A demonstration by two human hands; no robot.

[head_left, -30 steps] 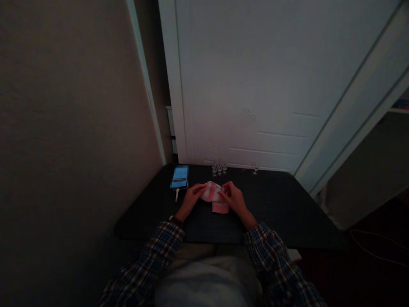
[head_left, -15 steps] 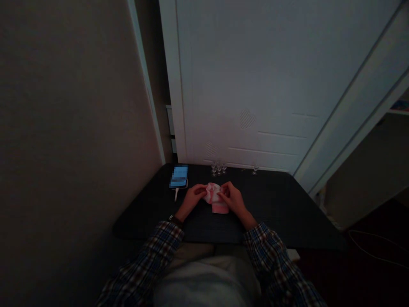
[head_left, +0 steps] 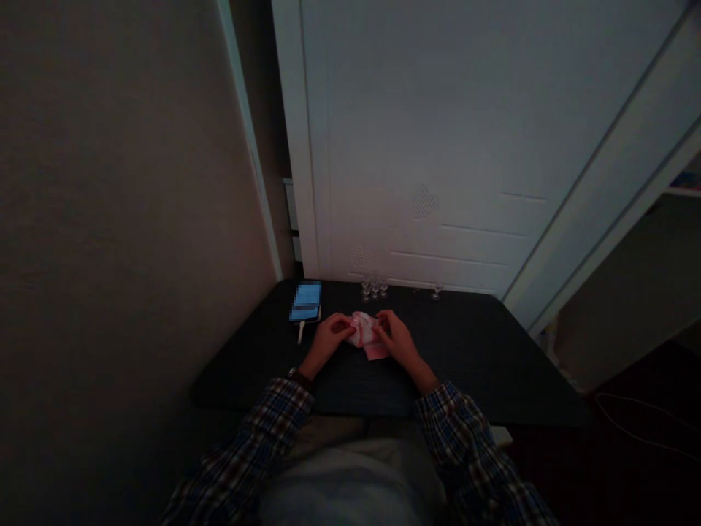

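A crumpled pink and white cloth (head_left: 361,330) is bunched between my two hands above the dark table. My left hand (head_left: 331,337) pinches its left side with thumb and fingers. On the other side, my right hand (head_left: 396,339) has its fingertips closed on the cloth's right edge. A flat pink part of the cloth hangs towards me under my right fingers. Whether something small is wrapped in the folds, I cannot tell.
Several small clear stemmed glasses (head_left: 374,289) stand at the table's back edge, with one single glass (head_left: 436,291) farther right. A lit phone (head_left: 305,302) with a white cable lies at the back left. A white panel (head_left: 427,131) rises behind the table (head_left: 471,358).
The cloth has shifted slightly in my fingers, and its hanging pink part looks shorter and more tilted. Both hands stay in nearly the same place.
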